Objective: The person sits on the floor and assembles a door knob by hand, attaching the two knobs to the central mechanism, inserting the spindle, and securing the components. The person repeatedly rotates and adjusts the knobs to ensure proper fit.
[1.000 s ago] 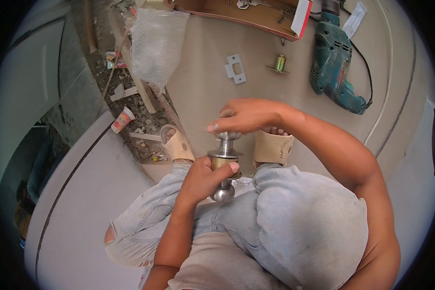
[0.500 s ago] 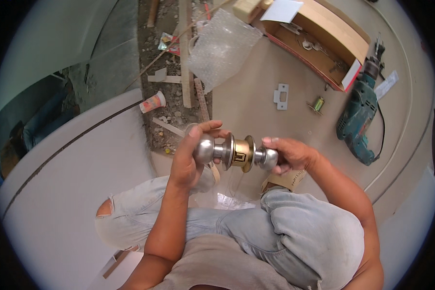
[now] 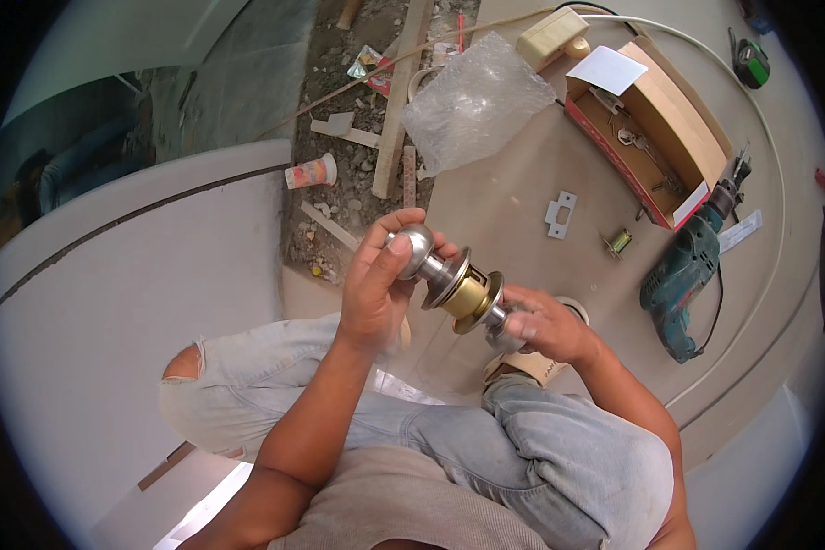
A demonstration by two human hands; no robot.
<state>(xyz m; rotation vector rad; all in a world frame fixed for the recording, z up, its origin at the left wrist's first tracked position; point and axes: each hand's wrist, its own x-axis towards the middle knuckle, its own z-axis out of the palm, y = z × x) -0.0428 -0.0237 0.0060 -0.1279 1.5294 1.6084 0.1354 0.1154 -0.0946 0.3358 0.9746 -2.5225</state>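
Between my two hands is a door knob lock [image 3: 468, 294] with a brass-coloured middle and round silver knobs at its ends. My left hand [image 3: 376, 284] is closed round the upper-left knob, thumb on its face. The fingers of my right hand [image 3: 548, 325] grip the other knob, which is slightly blurred. The lock hangs tilted above my lap, its right end lower. On the floor beyond lie a silver strike plate [image 3: 560, 215] and a small brass latch piece [image 3: 620, 241].
An open cardboard box [image 3: 646, 137] holding keys and metal parts stands at the upper right. Beside it lie a green power drill [image 3: 683, 282] with its cord and a tape measure [image 3: 751, 62]. Bubble wrap [image 3: 477, 101], wood strips [image 3: 401, 110], rubble and a paper cup [image 3: 311, 171] are at upper left.
The lock has turned from nearly level to tilted, right end down, and rolled so its slotted side faces away. Both hands still hold it. The whole view has shifted and rotated somewhat.
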